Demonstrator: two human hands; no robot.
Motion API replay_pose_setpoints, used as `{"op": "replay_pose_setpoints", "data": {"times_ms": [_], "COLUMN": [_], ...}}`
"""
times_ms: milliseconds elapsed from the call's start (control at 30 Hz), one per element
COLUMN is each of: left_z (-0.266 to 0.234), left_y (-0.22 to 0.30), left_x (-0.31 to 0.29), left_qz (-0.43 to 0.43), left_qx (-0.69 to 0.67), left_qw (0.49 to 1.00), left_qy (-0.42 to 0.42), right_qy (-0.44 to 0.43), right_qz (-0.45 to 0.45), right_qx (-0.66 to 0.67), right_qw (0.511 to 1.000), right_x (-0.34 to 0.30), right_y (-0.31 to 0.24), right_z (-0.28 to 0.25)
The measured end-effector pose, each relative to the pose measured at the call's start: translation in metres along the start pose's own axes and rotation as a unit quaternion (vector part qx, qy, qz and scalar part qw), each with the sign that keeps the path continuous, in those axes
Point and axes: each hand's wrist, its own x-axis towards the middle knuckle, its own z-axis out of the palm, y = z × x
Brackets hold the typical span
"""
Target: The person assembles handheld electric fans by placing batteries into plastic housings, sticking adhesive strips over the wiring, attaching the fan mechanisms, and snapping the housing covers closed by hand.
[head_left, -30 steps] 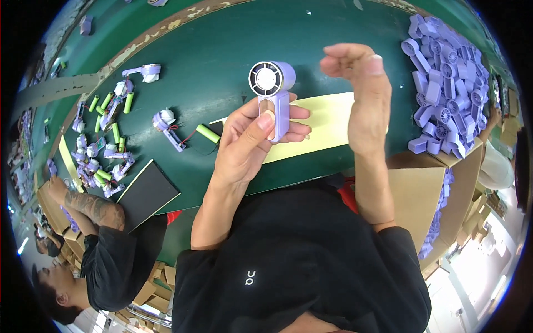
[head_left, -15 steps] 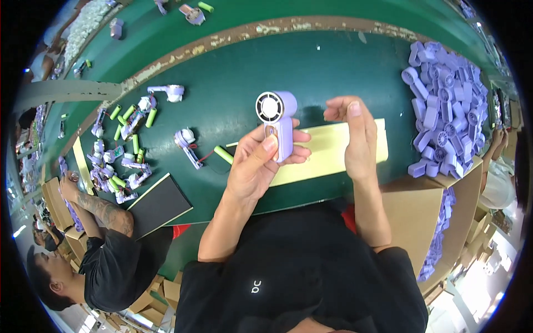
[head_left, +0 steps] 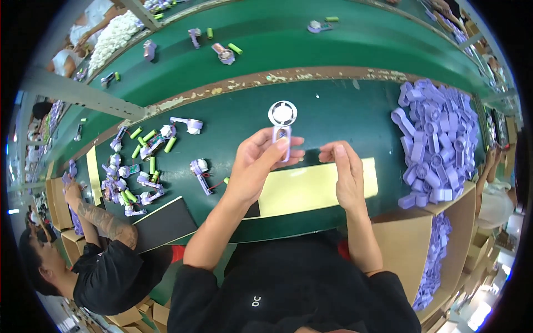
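My left hand [head_left: 254, 165] grips a small purple handheld fan [head_left: 283, 113] by its handle, thumb across the front. The fan stands upright with its round white and silver head on top. To its right, my right hand [head_left: 348, 175] is held apart from the fan, fingers stretched out and holding nothing. Under my hands lies a pale yellow strip [head_left: 302, 194]. Left of my left hand, on the green table, rests a fan insert [head_left: 201, 169] with a white motor and red wire. A green battery [head_left: 226, 180] partly shows beside my wrist.
Several fan inserts [head_left: 114, 175] with green batteries lie at the left, near a black pad [head_left: 166, 222]. A heap of purple shells [head_left: 436, 150] is at right, above a cardboard box [head_left: 402, 238]. Beyond a worn ledge runs a green belt [head_left: 277, 50]. Another person [head_left: 119, 272] works at left.
The view has shifted, showing more of the far belt. The fan's face has turned more squarely toward me in my left hand. My right hand stays open beside it.
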Motion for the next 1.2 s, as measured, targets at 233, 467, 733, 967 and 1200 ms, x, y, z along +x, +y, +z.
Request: {"op": "replay_pose_setpoints", "data": {"times_ms": [233,467,733,967,1200], "left_z": [-0.022,-0.05,-0.078,-0.199,-0.131], "left_y": [0.015,0.04,0.076,0.067,0.056], "left_x": [0.14,0.277,0.373,0.316,0.27], "left_qz": [0.173,0.208,0.148,0.361,0.135], "left_qx": [0.427,0.655,0.718,0.754,0.7], "left_qw": [0.876,0.662,0.619,0.53,0.701], "left_qy": [0.142,0.298,0.283,0.143,0.01], "right_qy": [-0.021,-0.031,0.069,0.101,0.098], "right_qz": [-0.024,-0.049,-0.121,-0.02,0.046], "right_qx": [-0.043,-0.173,-0.371,-0.426,-0.482], "right_qw": [0.999,0.983,0.918,0.899,0.87], "right_x": [0.028,0.117,0.239,0.354,0.386], "right_y": [0.002,0.003,0.033,0.027,0.073], "right_z": [-0.007,-0.005,-0.016,0.011,-0.026]}}
